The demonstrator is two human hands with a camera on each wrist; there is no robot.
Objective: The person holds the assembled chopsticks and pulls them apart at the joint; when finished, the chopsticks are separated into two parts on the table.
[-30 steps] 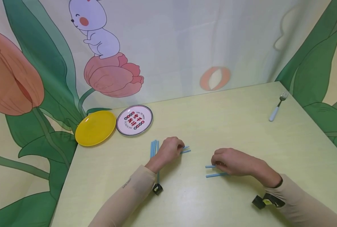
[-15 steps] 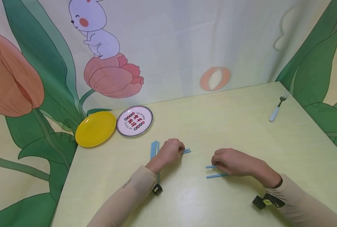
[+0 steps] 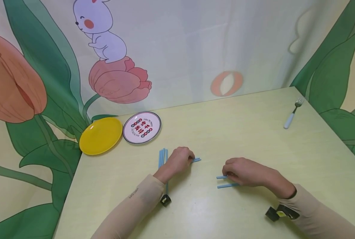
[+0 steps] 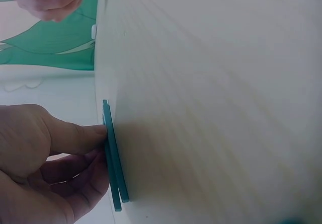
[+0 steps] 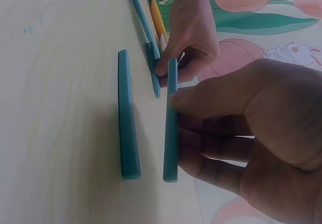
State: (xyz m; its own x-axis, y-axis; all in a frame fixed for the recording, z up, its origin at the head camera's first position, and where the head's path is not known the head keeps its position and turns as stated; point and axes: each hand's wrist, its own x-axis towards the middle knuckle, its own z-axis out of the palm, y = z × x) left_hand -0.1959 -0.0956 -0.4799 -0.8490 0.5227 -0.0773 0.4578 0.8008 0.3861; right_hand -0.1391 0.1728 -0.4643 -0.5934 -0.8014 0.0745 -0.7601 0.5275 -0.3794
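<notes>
Row of blue sticks (image 3: 161, 158), head view: lies on the bench (image 3: 210, 215) at 9 o'clock from my left hand (image 3: 180, 159), part hidden under the wrist. Left pair (image 3: 196, 160) pokes out at 3 o'clock. Right hand (image 3: 244, 171) is at 4 o'clock, with a held stick (image 3: 221, 177) and a loose stick (image 3: 227, 186). Left wrist view: my left thumb and fingers pinch the left pair, sticks touching. Right wrist view: my right hand pinches the held stick; loose stick sits apart at its 9 o'clock. My read: partway. Row and left pair look grouped; right two not yet together.
</notes>
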